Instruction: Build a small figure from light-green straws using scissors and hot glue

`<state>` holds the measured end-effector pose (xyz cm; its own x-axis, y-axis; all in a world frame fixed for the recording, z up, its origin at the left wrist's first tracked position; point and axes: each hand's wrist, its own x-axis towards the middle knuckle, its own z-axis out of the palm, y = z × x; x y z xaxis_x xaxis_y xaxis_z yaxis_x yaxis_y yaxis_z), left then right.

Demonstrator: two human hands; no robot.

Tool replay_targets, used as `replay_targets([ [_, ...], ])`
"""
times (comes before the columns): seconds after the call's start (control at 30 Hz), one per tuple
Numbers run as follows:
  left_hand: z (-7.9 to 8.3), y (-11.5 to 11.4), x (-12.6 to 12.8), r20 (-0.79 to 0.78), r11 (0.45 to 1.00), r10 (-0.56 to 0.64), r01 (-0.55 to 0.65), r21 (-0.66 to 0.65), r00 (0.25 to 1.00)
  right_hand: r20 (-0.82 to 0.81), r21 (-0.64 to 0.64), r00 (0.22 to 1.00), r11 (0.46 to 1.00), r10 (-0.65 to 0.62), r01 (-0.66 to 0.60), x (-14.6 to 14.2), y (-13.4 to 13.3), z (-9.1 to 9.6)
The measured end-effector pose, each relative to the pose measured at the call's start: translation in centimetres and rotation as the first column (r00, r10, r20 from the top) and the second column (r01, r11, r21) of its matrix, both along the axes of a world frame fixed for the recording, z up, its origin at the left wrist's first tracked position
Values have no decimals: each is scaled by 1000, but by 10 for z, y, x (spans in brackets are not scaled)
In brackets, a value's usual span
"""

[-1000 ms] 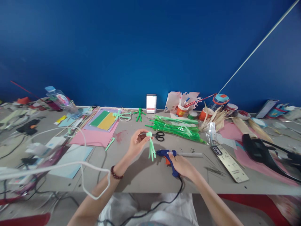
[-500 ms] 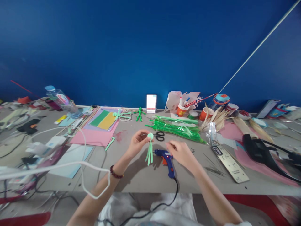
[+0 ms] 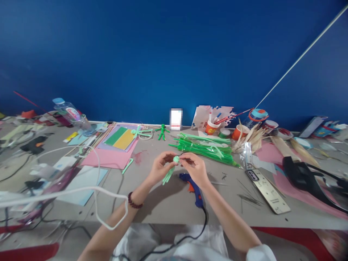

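Note:
Both my hands meet over the middle of the table around a light green pipe-cleaner piece (image 3: 176, 159), a small coiled ball with loose strands hanging toward the lower left. My left hand (image 3: 160, 167) pinches it between thumb and fingers. From the other side, my right hand (image 3: 195, 167) has its thumb and fingertips closed on the ball. A blue glue gun (image 3: 198, 194) with an orange trigger lies just below my right hand, its cord running down over the table edge. The black scissors are mostly hidden behind my hands.
A bag of green pipe cleaners (image 3: 203, 148) lies beyond my right hand. A dark green pipe-cleaner figure (image 3: 162, 132) stands near the wall. Left are coloured sheets (image 3: 108, 157) and a white cable (image 3: 81, 192); right, a phone (image 3: 269, 192) and paper cups (image 3: 212, 127).
My right hand has moved left from above the glue gun to grip the coiled ball. The hanging strands have swung leftward, and the scissors have become mostly covered.

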<state>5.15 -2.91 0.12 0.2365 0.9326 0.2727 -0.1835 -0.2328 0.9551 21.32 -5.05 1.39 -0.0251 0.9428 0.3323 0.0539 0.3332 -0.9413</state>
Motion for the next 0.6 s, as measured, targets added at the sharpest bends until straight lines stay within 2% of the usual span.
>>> replay_targets([
  [0.1,-3,2,0,-4,999,48,-48,-5,999,8,56,999,998,-33,32,0,2,-5],
  [0.17,-5,3,0,-23,998,63,-64,-26,998,47,139,995,987,-82,75,-1,1,-7],
  [0.33,-6,2,3,15,989,82,-80,-126,997,143,379,961,910,-236,167,-4,-3,-5],
  [0.6,0,-2,3,53,980,89,-78,-185,995,132,477,946,855,-296,201,-11,-7,-5],
])
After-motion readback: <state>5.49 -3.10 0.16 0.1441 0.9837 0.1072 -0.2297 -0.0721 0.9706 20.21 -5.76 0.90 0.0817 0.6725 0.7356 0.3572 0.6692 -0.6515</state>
